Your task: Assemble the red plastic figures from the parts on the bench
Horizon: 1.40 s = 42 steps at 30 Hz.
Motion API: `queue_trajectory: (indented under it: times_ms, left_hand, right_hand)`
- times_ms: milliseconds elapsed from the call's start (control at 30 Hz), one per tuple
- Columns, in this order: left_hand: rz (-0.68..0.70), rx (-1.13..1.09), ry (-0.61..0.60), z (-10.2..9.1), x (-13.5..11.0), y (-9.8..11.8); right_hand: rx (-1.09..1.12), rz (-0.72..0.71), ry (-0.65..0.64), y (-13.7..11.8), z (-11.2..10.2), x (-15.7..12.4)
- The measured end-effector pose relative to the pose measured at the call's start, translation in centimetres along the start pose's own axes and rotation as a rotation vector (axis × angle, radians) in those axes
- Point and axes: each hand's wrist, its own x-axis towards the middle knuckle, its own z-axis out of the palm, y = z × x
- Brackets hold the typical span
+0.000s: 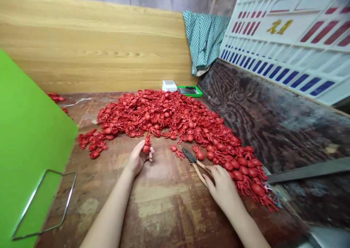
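My left hand point(139, 157) holds a small red moulded plastic figure point(147, 146) upright between its fingers and thumb. My right hand point(222, 188) lies over the tan handles of a pair of pliers point(194, 163), whose dark metal jaws point away from me. A large heap of similar red plastic figures point(164, 118) spreads across the brown wooden workbench point(115, 200), curving down to the right past my right hand. Two loose red pieces point(198, 152) lie just beyond the pliers jaws.
A bright green board point(32, 138) with a wire handle leans in at the left. A small white box point(169, 86) and a green tray point(190, 91) stand at the back. A wooden panel, a checked cloth, a striped white panel and a dark metal bar surround the bench.
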Motion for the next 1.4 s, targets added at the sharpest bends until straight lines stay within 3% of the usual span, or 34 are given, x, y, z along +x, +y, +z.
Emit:
queue_trajectory:
  times_ms: [200,400,500,600,700,767,833,933,1000,1200,1400]
  left_hand:
    - [-0.002,-0.068,-0.016,-0.4,0.0,0.2]
    - [-0.011,-0.134,-0.027,-0.4,0.1,0.4]
    - [-0.01,-0.146,-0.04,-0.5,0.0,0.4]
    - [-0.012,-0.155,-0.059,-0.7,0.0,0.2]
    - [-0.021,-0.177,-0.081,-0.8,-0.1,0.1]
    - [-0.031,-0.2,-0.101,-0.8,-0.2,0.0]
    - [-0.047,-0.222,-0.122,-0.7,-0.3,-0.1]
    - [-0.076,-0.241,-0.15,-0.4,-0.6,-0.1]
    - [-0.088,-0.238,-0.166,-0.1,-0.8,-0.1]
    - [-0.133,-0.162,-0.227,1.3,-1.3,-0.8]
    - [-0.099,-0.061,-0.212,1.7,-1.0,-1.2]
  right_hand:
    - [0.045,0.077,-0.017,0.4,2.2,1.6]
    - [0.189,0.131,-0.033,0.4,0.8,1.3]
    - [0.547,0.262,-0.198,-1.2,-0.1,0.0]
    - [1.009,0.54,-0.354,-4.6,0.3,-1.4]
    - [1.215,0.687,-0.467,-8.3,1.4,-0.9]
    - [1.231,0.641,-0.591,-10.0,1.6,1.1]
    - [1.12,0.458,-0.631,-10.9,1.4,4.0]
    - [0.768,0.123,-0.481,-11.1,1.1,7.7]
    - [0.575,0.016,-0.383,-10.8,1.3,8.7]
    - [0.422,0.016,-0.358,-10.4,2.4,8.0]
    - [0.541,-0.076,-0.41,-9.7,2.3,8.0]
